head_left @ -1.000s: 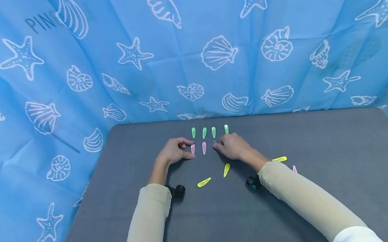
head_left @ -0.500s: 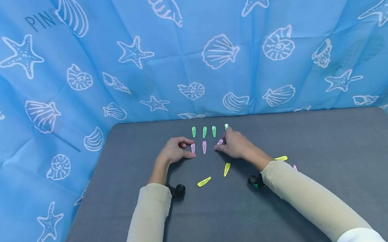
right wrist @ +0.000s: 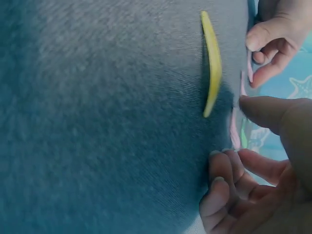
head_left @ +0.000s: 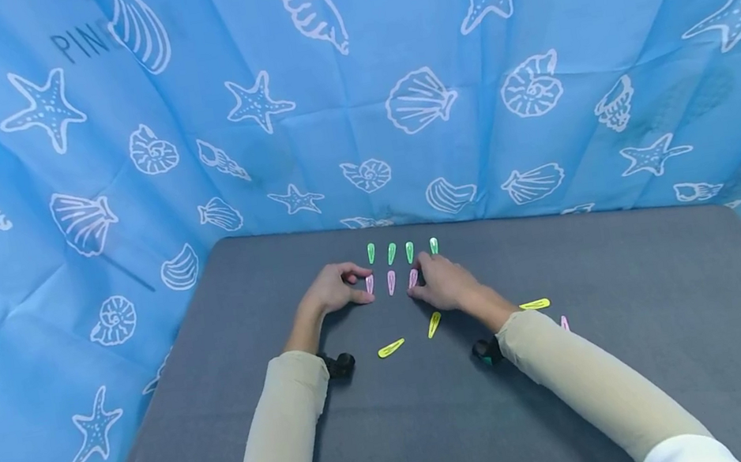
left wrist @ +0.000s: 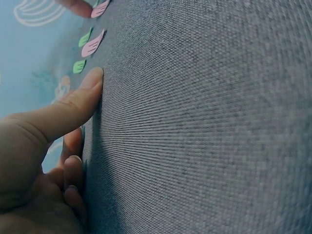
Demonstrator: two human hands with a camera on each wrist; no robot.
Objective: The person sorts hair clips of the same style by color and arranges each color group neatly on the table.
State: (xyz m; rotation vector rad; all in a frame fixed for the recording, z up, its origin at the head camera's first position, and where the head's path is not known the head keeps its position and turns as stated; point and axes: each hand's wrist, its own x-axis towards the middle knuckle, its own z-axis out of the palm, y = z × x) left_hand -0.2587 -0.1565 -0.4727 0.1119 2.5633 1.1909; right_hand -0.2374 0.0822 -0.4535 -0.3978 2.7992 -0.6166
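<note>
Pink snap hair clips form a row on the grey table. My left hand (head_left: 330, 288) holds the leftmost pink clip (head_left: 370, 284) by its two ends, between thumb and forefinger. A second pink clip (head_left: 392, 282) lies untouched in the middle. At the row's right, my right hand (head_left: 446, 282) has thumb and forefinger at the ends of a third pink clip (right wrist: 235, 129), flat on the cloth and pointing away from me. Behind them runs a row of several green hair clips (head_left: 391, 252). In the left wrist view my thumb (left wrist: 73, 109) hides the left clip.
Nearer me lie two yellow hair clips (head_left: 391, 348), (head_left: 434, 324) at different slants. Another yellow clip (head_left: 535, 304) and a pink clip (head_left: 565, 323) show beside my right sleeve, the pink one partly covered. A blue shell-print curtain (head_left: 352, 106) hangs behind the table (head_left: 402, 442).
The right-hand pink clip, mostly hidden at first and then slanted, now stands straight in line with the other two. My right fingers shifted around it; my left hand stayed put.
</note>
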